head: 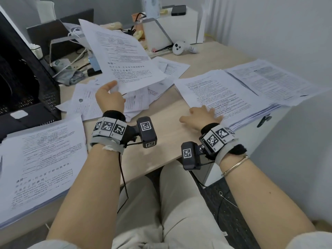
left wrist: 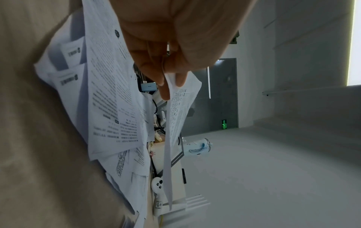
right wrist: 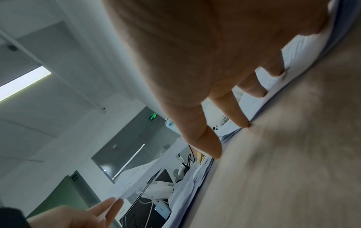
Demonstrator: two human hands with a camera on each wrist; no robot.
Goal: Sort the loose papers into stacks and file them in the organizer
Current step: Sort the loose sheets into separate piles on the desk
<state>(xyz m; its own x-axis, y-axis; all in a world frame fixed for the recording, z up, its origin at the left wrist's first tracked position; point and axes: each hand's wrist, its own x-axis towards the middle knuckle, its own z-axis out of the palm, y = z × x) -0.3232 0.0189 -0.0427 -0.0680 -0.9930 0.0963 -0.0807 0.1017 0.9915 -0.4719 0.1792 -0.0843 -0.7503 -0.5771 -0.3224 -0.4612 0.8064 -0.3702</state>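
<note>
My left hand [head: 109,97] pinches the lower corner of a printed sheet [head: 124,58] and holds it tilted above the loose pile [head: 115,103] in the middle of the desk. In the left wrist view the thumb and fingers [left wrist: 166,74] clamp that sheet [left wrist: 175,117] edge-on. My right hand [head: 201,116] lies flat, fingers spread, on the near edge of a thick stack [head: 222,97]; its fingertips [right wrist: 244,121] touch paper and desk. Another stack [head: 269,81] lies at the far right, and a third stack [head: 43,162] at the near left. The black mesh organizer [head: 23,83] stands at the left.
Behind the papers are cables, a blue device [head: 94,63], a white controller [head: 179,47] and a white box [head: 172,24]. A black binder clip [head: 264,120] sits at the desk's right edge. Bare wood [head: 161,133] shows between my wrists.
</note>
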